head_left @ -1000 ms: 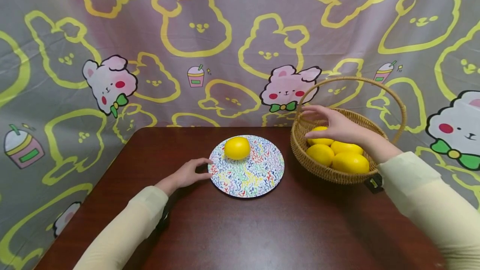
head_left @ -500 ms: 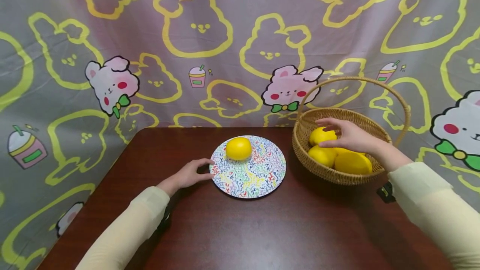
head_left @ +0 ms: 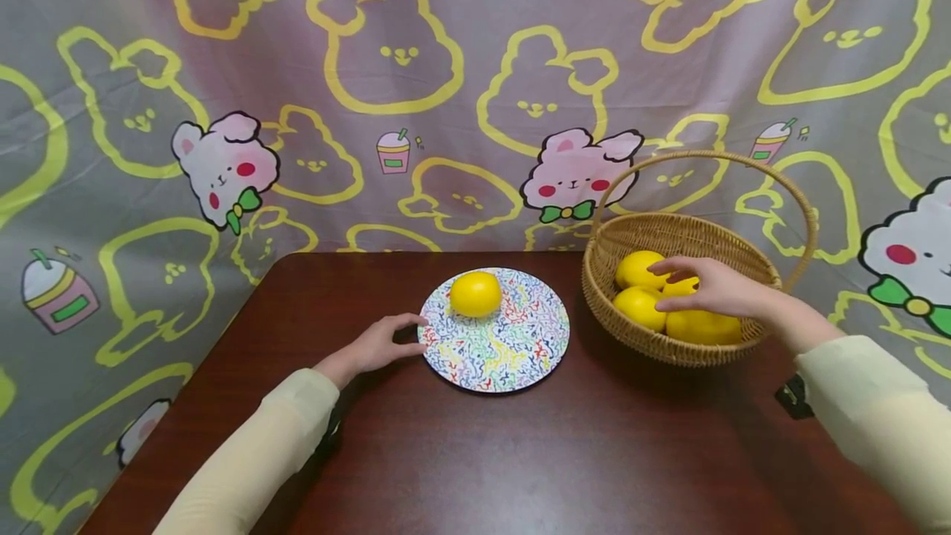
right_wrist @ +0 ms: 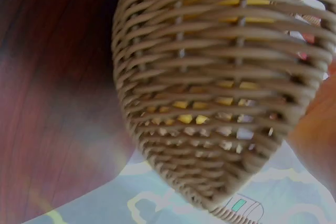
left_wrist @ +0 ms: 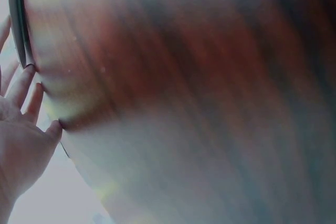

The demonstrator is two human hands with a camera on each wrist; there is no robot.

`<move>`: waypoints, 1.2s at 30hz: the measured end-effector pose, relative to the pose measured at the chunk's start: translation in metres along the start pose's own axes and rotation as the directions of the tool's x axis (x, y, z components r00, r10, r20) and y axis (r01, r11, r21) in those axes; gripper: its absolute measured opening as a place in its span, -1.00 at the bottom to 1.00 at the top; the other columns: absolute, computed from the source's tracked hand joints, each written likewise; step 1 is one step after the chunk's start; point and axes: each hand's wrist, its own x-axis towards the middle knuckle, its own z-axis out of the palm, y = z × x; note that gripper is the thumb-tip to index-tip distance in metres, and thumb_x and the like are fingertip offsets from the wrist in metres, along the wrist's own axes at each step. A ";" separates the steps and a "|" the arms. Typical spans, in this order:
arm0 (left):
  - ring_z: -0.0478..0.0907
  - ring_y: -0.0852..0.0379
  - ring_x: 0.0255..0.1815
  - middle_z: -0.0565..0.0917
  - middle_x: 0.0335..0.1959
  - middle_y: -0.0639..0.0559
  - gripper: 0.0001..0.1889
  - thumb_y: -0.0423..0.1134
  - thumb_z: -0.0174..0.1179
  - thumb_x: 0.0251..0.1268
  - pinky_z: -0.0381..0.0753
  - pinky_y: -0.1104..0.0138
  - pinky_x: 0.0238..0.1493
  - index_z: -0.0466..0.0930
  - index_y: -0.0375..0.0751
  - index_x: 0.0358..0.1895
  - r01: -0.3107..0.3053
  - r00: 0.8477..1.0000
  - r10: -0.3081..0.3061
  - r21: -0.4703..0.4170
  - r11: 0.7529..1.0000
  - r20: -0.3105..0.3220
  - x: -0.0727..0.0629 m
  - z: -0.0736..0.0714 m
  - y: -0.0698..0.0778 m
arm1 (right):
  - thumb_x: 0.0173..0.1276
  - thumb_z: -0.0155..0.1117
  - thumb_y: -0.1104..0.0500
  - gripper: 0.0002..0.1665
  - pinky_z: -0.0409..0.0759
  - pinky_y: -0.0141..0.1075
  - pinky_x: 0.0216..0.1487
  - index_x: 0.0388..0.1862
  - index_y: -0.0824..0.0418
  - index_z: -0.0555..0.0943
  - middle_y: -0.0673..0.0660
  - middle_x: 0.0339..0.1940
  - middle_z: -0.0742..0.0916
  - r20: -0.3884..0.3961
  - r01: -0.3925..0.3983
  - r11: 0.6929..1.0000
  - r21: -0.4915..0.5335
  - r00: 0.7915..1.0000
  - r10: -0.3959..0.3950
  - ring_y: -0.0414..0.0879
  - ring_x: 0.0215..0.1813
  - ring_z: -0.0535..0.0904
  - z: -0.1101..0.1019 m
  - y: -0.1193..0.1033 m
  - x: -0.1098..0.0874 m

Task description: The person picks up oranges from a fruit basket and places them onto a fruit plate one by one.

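A yellow lemon (head_left: 475, 294) rests near the back of a round plate (head_left: 513, 357) with a multicolored squiggle pattern. At the plate's left rim is my left hand (head_left: 375, 343), thumb and fingers apart, fingertips right at the edge; the left wrist view shows that hand (left_wrist: 23, 145) with fingers extended. My right hand (head_left: 716, 287) hovers over several lemons (head_left: 639, 309) in a wicker basket (head_left: 683, 225). Its thumb and fingers are spread, with nothing held between them. In the right wrist view, the woven basket side (right_wrist: 210, 66) hides the hand, and yellow shows through its gaps.
A tall arched handle (head_left: 780, 176) rises over the basket. Everything stands on a dark reddish-brown wooden table (head_left: 520, 461). Behind and to the left hangs a grey curtain (head_left: 461, 23) printed with cartoon animals. A small black device (head_left: 793, 397) sits under the right wrist.
My right hand has moved right and toward me, from the basket's left rim to above the lemons inside. The left hand stays at the plate's rim. The whole scene shifts slightly right.
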 end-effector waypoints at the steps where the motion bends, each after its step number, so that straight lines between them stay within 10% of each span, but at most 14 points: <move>1: 0.34 -0.09 0.30 0.50 0.25 -0.07 -0.44 -0.01 0.34 0.22 0.24 -0.02 0.34 0.49 -0.09 0.26 0.000 1.000 0.000 0.000 1.000 -0.001 0.000 0.000 0.000 | 0.24 0.43 0.00 -0.28 0.49 0.15 0.08 0.24 0.40 0.47 0.36 0.18 0.58 -0.003 0.001 1.000 -0.009 1.000 -0.001 0.27 0.15 0.50 -0.001 0.001 -0.002; 36: 0.33 -0.09 0.31 0.50 0.26 -0.06 -0.46 -0.04 0.35 0.22 0.23 -0.02 0.35 0.50 -0.09 0.26 0.025 1.000 -0.025 -0.009 1.000 0.001 -0.001 0.000 0.003 | 0.07 0.49 -0.20 -0.24 0.49 0.07 0.00 0.11 0.27 0.61 0.35 0.09 0.63 0.044 -0.083 0.973 -0.214 0.995 0.094 0.25 0.09 0.53 0.004 0.038 -0.026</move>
